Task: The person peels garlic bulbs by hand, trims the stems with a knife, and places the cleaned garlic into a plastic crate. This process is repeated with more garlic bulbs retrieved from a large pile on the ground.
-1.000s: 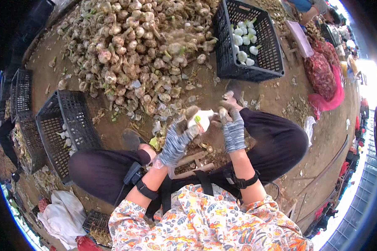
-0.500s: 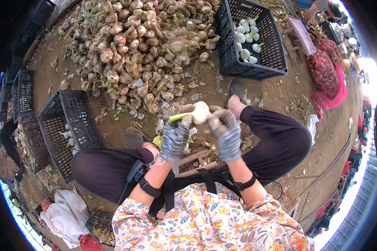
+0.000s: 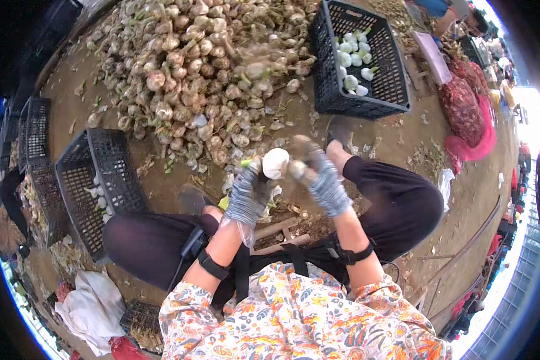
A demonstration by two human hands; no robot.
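Garlic bulb (image 3: 275, 164) sat gripped in the left hand (image 3: 249, 191), stem (image 3: 246, 162) leftward past its fingers; I watched the right hand (image 3: 325, 183), fingers parted, just beside.

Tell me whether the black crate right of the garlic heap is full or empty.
Neither: the black crate is partly filled. White garlic bulbs lie toward its left side, with bare floor showing beside them.

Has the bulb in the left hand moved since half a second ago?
Yes: the bulb has shifted left in the view, farther from the upper-right crate.
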